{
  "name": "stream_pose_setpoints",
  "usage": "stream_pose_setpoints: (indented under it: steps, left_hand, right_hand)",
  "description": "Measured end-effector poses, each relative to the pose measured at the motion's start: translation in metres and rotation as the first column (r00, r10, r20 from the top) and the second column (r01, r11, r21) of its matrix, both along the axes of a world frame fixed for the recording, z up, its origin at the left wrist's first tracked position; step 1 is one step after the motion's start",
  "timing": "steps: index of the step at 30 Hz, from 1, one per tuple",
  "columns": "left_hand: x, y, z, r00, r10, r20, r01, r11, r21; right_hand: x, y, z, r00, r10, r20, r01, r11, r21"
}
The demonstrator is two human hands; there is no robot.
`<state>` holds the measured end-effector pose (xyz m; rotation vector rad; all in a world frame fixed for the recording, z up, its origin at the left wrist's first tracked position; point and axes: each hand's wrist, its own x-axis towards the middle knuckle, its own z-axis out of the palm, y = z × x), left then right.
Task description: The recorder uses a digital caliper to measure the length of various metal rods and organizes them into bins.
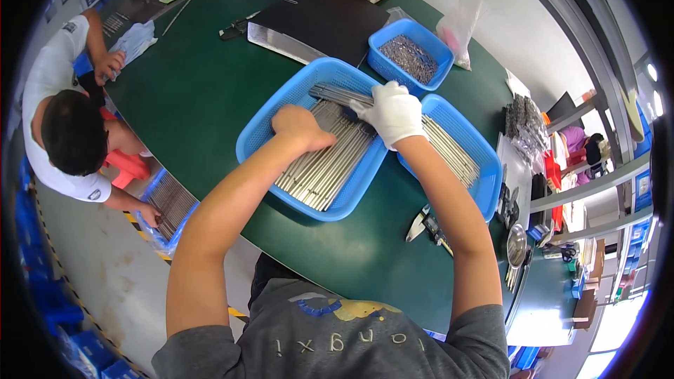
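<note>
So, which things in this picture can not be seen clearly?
- Left hand fingers: folded under, among the metal rods; grip unclear.
- Right hand: white glove hides the fingers; hold on rods unclear.
- Small parts in the small blue bin: too small.
- Tool by the right forearm: kind unclear.

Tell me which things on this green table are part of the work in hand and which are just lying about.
In use:
- bare left hand on the thin grey metal rods
- white-gloved right hand on a rod bundle
- large blue plastic basket

Lying about:
- small blue basket of dark small parts
- blue basket of rods on the right
- grey caliper
- black flat board
</note>
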<state>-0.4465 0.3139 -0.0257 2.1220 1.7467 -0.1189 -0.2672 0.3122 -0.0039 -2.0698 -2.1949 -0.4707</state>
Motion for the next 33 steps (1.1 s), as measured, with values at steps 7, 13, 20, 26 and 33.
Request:
stream_pose_setpoints:
  steps: [7, 13, 20, 26, 33]
  left_hand:
    - [0.0, 0.009, 0.004, 0.999, 0.011, -0.04, -0.012, 1.0, -0.021]
    - [0.001, 0.009, 0.013, 0.992, -0.055, -0.117, 0.053, 0.998, -0.025]
    - [-0.004, 0.006, 0.011, 0.998, 0.056, -0.004, -0.056, 0.998, -0.017]
    - [-0.01, 0.011, 0.0, 0.997, 0.064, 0.048, -0.064, 0.998, 0.003]
    - [-0.031, 0.019, -0.004, 0.849, 0.279, 0.448, -0.15, 0.942, -0.301]
  right_hand:
    - [0.002, -0.002, -0.02, 0.996, -0.049, -0.07, 0.064, 0.971, 0.232]
    - [0.002, -0.004, -0.016, 0.966, -0.142, -0.217, 0.182, 0.967, 0.176]
    - [0.003, -0.015, -0.012, 0.964, -0.06, -0.259, 0.126, 0.961, 0.245]
    - [0.006, -0.012, -0.022, 0.98, 0.025, -0.198, 0.046, 0.936, 0.348]
    - [0.006, -0.008, -0.03, 0.974, -0.066, -0.218, 0.128, 0.95, 0.284]
